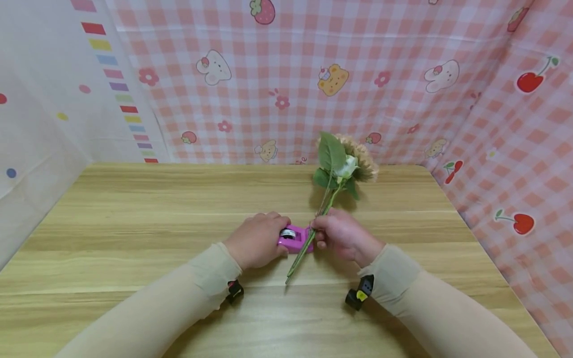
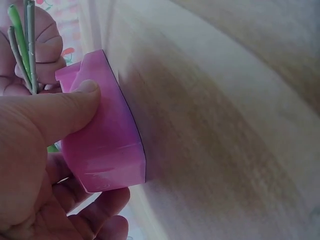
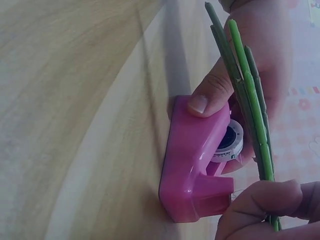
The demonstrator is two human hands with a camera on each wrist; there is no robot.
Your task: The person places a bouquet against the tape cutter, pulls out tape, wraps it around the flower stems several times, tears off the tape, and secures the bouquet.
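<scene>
The tape dispenser [image 3: 189,145] is solid pink. Stems [image 3: 256,110] and leaves [image 1: 332,153] are green. The rear curtain [image 1: 273,64] carries a pink-and-white check.

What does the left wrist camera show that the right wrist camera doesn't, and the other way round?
Only the left wrist view shows the rear end of the pink dispenser. Only the right wrist view shows the tape roll. Both share the dispenser, the left hand holding it, the right hand holding the green stems, and the table.
</scene>
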